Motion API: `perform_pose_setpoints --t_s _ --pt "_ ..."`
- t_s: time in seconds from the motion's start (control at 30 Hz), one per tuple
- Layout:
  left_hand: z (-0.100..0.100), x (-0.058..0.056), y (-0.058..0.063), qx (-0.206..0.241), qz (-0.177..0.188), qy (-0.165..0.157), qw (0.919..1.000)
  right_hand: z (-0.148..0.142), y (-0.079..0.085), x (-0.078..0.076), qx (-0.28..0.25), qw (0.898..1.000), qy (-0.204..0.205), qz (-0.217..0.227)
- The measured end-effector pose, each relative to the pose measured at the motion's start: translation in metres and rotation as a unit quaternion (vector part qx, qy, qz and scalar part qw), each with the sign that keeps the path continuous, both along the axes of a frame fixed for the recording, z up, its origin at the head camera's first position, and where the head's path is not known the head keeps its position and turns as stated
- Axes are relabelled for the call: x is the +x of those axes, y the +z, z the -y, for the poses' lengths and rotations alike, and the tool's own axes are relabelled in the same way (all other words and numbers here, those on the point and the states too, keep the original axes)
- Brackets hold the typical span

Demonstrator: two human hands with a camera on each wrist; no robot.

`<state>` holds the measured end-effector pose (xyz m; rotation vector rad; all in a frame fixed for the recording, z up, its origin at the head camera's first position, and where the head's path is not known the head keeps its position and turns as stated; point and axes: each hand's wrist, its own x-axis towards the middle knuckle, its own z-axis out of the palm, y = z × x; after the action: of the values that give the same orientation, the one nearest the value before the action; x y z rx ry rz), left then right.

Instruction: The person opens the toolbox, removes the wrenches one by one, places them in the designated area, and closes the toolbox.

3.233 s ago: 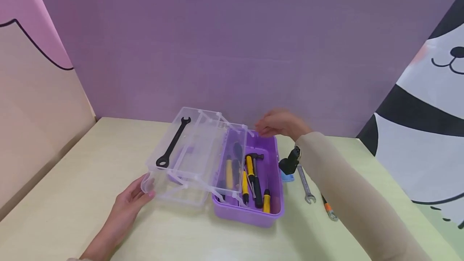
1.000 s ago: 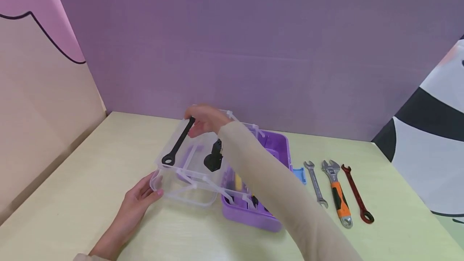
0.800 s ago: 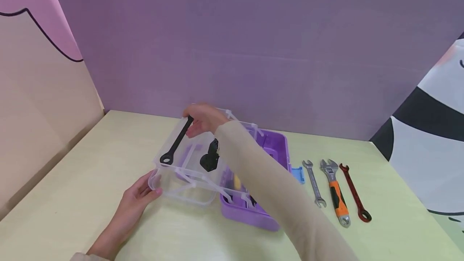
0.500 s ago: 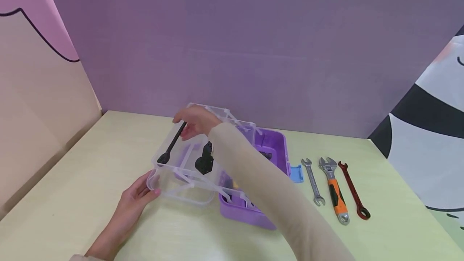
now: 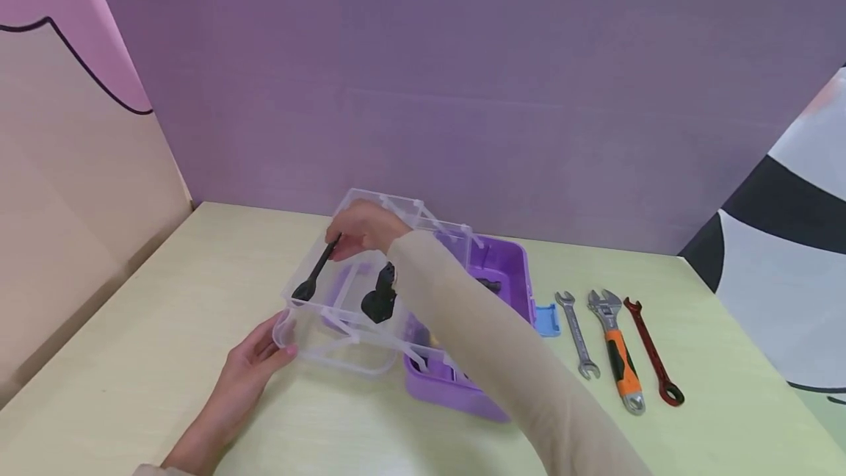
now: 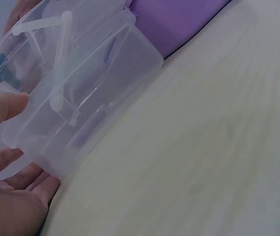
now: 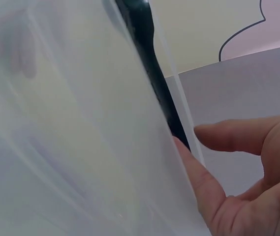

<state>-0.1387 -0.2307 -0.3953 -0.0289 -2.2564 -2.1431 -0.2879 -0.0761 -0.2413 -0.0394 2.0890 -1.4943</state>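
My left hand (image 5: 247, 366) grips the near left corner of the clear plastic folding trays (image 5: 309, 339) of a purple toolbox (image 5: 456, 393); in the left wrist view its thumb lies at the upper edge and its fingers beneath. Inside the upper tray, a black combination wrench (image 5: 322, 264) leans along the left side, its ring end toward me. My right hand (image 5: 363, 226) pinches the far end of this wrench, covering it in the head view. In the right wrist view the wrench's dark shank (image 7: 162, 93) runs down between thumb and finger, along the tray wall.
Right of the toolbox lie a silver open-end wrench (image 5: 578, 336), an orange-and-black adjustable wrench (image 5: 617, 355) and a red wrench (image 5: 653, 351). A blue latch (image 5: 547, 320) sticks out from the box side. The right sleeve (image 5: 489, 336) hides most tools inside the box.
My right hand has come left from over the purple box to the black wrench, then shifted slightly toward me. The wrench has turned onto its edge. My left hand keeps its hold.
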Motion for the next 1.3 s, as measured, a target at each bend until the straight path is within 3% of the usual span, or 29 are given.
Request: perform_pose_setpoints --t_s 0.33,0.9,1.3 --pt "-0.002 0.000 0.000 -0.008 0.000 -0.007 0.9999 -0.002 -0.004 -0.003 0.010 1.000 -0.018 -0.001" --pt "-0.002 -0.007 -0.002 -0.009 0.003 -0.016 0.9998 -0.007 -0.003 -0.005 -0.022 0.999 -0.038 -0.005" --pt "0.015 -0.007 -0.009 0.010 -0.019 -0.015 0.9997 0.010 -0.004 -0.001 -0.099 0.995 -0.019 0.007"
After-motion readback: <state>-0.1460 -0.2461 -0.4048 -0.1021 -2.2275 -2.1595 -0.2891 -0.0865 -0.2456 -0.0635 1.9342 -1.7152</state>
